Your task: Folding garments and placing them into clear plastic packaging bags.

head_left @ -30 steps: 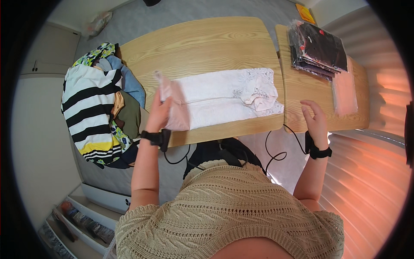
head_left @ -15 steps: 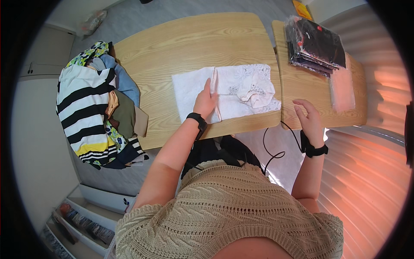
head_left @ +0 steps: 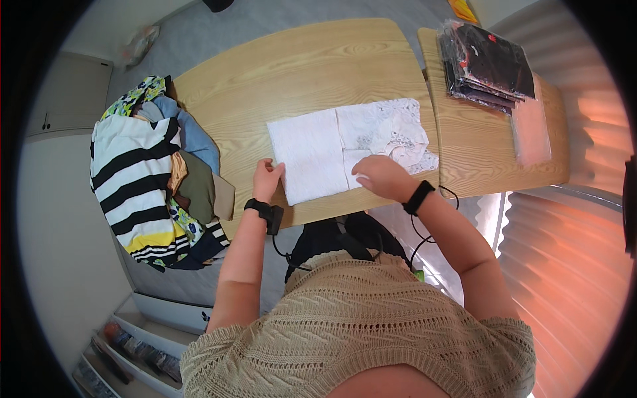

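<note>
While the folded white garment (head_left: 308, 156) lies on the wooden table (head_left: 298, 66), left hand (head_left: 267, 180) at its left edge, thumb and fingers apart, the right hand (head_left: 386, 179) curls over the near side; can't tell if it's pinching, and an uneven tug could skew the fold!

Our left hand (head_left: 267, 182) meets the left edge of a folded white garment (head_left: 308, 154) as our right hand (head_left: 387, 179) pinches its near side on a wooden table (head_left: 298, 73), heaped clothes (head_left: 136, 176) at left, plastic-bagged garments (head_left: 492, 63) at right.
</note>
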`<state>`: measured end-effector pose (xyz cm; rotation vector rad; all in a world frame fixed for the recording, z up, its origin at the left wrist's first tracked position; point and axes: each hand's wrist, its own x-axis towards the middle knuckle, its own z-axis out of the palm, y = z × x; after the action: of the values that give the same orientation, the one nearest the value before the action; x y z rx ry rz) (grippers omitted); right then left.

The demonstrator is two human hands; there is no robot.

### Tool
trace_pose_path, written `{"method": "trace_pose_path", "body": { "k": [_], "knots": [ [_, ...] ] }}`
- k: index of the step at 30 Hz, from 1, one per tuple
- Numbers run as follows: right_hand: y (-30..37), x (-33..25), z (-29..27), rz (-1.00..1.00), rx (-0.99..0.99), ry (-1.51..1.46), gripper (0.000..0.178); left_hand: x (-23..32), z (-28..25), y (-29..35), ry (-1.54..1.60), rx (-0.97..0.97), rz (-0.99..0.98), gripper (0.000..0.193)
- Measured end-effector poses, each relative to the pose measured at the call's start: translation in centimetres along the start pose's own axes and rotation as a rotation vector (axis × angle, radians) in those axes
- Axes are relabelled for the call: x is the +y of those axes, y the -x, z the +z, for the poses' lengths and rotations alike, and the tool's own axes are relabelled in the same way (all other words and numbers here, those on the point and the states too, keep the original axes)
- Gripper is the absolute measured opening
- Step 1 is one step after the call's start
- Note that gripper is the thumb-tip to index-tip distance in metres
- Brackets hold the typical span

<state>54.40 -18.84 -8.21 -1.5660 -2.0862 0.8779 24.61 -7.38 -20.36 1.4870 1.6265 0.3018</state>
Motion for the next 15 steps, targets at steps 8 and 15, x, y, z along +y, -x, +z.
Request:
{"method": "trace_pose_path", "body": {
  "k": [8, 15],
  "knots": [
    [0.3, 2.3, -1.1, 0.143, 0.122, -0.037, 0.015, 1.5, -0.2, 0.3, 0.762, -0.435, -0.138, 0.04],
    [4.3, 3.0, -6.4, 0.388, 0.281, -0.068, 0.02, 2.9, -4.4, 3.2, 0.94, -0.349, -0.173, 0.038]
  ]
}}
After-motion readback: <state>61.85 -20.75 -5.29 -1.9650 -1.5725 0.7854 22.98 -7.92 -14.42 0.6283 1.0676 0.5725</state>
